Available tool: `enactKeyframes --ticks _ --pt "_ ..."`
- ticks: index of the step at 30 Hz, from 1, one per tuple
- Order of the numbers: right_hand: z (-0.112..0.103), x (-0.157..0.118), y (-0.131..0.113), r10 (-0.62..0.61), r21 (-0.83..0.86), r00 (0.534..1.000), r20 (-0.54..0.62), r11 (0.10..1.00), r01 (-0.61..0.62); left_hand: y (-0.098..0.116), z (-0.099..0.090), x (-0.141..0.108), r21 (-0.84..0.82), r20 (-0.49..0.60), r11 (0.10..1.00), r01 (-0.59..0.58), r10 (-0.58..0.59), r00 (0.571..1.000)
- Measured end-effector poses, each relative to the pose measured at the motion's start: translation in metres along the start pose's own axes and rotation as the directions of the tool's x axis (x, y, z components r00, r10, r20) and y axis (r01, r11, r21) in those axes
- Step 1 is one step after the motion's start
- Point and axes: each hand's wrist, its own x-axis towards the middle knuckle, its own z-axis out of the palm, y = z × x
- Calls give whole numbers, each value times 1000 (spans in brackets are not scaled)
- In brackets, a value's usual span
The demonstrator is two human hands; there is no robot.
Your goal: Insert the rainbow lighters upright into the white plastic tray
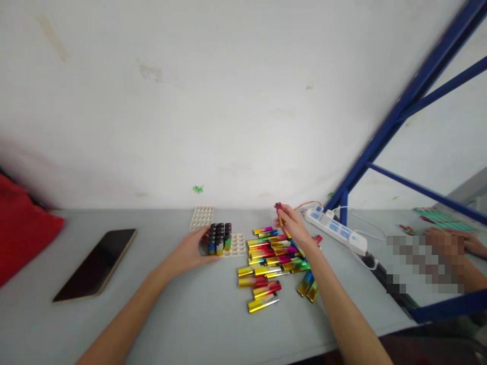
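My right hand [291,223] pinches a red and gold lighter [279,213], raised above the back of a loose pile. That pile of shiny lighters [262,253], in gold, red, blue, green and purple, lies on the table below it. Several lighters with dark tops [219,235] stand upright in rows at the left part of a cream tray with round holes [238,245]. My left hand [192,251] curls around the left side of these standing lighters, thumb at the front and fingers behind, partly hidden. Bare holes show at the tray's right part.
Behind my left hand lies a second cream holed tray [201,218]. A tablet [97,263] and a red cloth-like thing [23,230] are on the left. To the right are a white power strip [337,230], a blue metal frame [380,134] and another person's hands [443,243].
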Motion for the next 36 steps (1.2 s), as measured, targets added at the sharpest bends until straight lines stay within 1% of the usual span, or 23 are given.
enactKeyframes --ticks 1,2,3,4,5,6,8,11,13,17,20,23,26,29,31,32,34,36 --pt "12 -4 -7 4 183 999 41 983 -12 1 0 0 4 10 1000 9 -9 1000" --pt "25 -8 -14 10 320 996 89 947 -38 2 -1 -1 11 20 1000 19 -19 1000" --pt "39 -13 -20 17 392 991 130 917 -67 4 -1 -1 20 29 999 24 -25 999" --pt "53 -17 -25 21 406 988 156 910 -84 5 -1 -1 24 33 999 21 -21 999" --pt "66 -22 -30 20 383 988 154 921 -78 6 -2 -1 25 34 1000 14 -15 999" --pt "78 -27 -33 8 333 992 126 942 -50 7 -2 -1 21 33 1000 5 -5 999" --pt "97 -36 -36 -33 192 998 59 981 21 8 -2 -1 9 35 1000 -11 10 999" --pt "112 -48 -33 -73 20 997 31 997 72 7 -2 -2 -4 47 1000 -8 8 999" --pt "113 -53 -30 -57 -24 998 31 998 58 6 -2 -2 1 43 1000 4 -4 999" --pt "110 -55 -26 -11 -40 999 49 999 13 6 -2 -2 19 56 999 30 -31 998" --pt "109 -55 -28 -21 -64 998 58 998 25 7 -3 -1 36 72 998 42 -45 996" --pt "108 -57 -33 -76 -91 996 48 993 80 8 -4 -1 33 67 998 44 -46 997" --pt "104 -61 -38 -174 -106 983 62 978 180 8 -4 -1 12 76 1000 29 -29 997" --pt "99 -65 -40 -324 -188 940 109 922 340 9 -4 -2 3 71 1000 22 -22 997" --pt "97 -67 -40 -395 -312 907 145 852 420 9 -3 -3 4 55 1000 15 -15 998" --pt "96 -68 -40 -404 -380 901 160 817 434 9 -3 -3 5 50 1000 9 -9 999" --pt "95 -70 -38 -378 -477 906 189 771 422 10 -3 -3 11 44 1000 1 -2 999" --pt "96 -70 -36 -344 -485 914 215 775 406 12 -3 -3 17 48 1000 9 -9 999"
